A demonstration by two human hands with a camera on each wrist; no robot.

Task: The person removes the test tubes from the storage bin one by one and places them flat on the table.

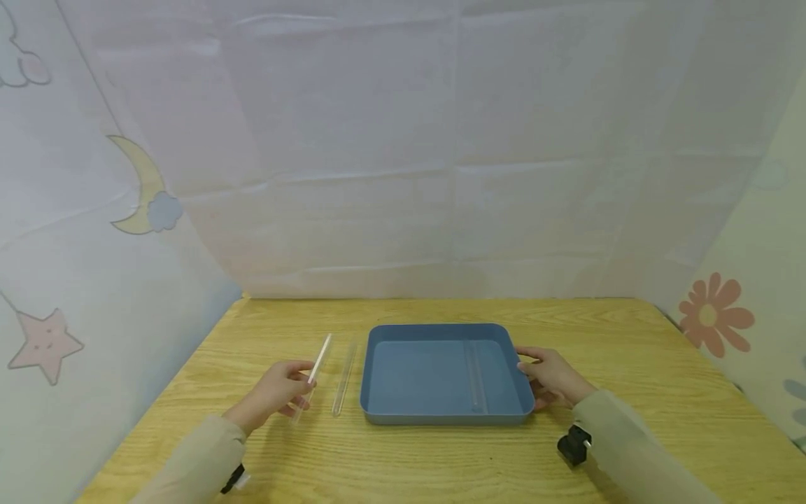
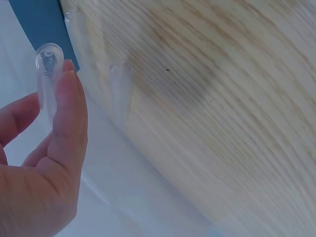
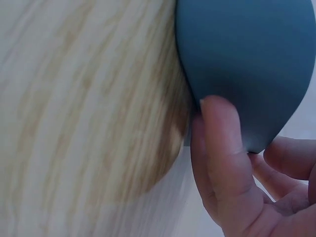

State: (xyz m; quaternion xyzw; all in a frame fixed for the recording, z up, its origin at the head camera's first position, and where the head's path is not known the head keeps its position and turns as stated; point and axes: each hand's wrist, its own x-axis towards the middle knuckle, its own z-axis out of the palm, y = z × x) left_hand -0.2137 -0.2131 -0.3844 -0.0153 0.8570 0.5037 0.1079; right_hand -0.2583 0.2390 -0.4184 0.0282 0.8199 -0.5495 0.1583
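A clear test tube (image 1: 320, 358) is pinched between the thumb and fingers of my left hand (image 1: 272, 393), raised and tilted left of the tray. Its rounded end (image 2: 49, 57) faces the camera in the left wrist view. Another clear tube (image 1: 344, 378) lies on the table between that hand and the tray. In the left wrist view two tubes, one by the tray (image 2: 79, 32) and one farther off (image 2: 121, 89), rest on the wood. My right hand (image 1: 550, 378) grips the right side of the blue tray (image 1: 441, 420), thumb at its rim. Inside the tray lies one clear tube (image 1: 475, 378).
The wooden table (image 1: 415, 462) runs back to a pale wall sheet (image 1: 441, 175). Decorated sheets with a moon (image 1: 145, 182) and a flower (image 1: 716, 315) flank it on both sides. A dark wrist device (image 1: 573, 445) sits under the right sleeve.
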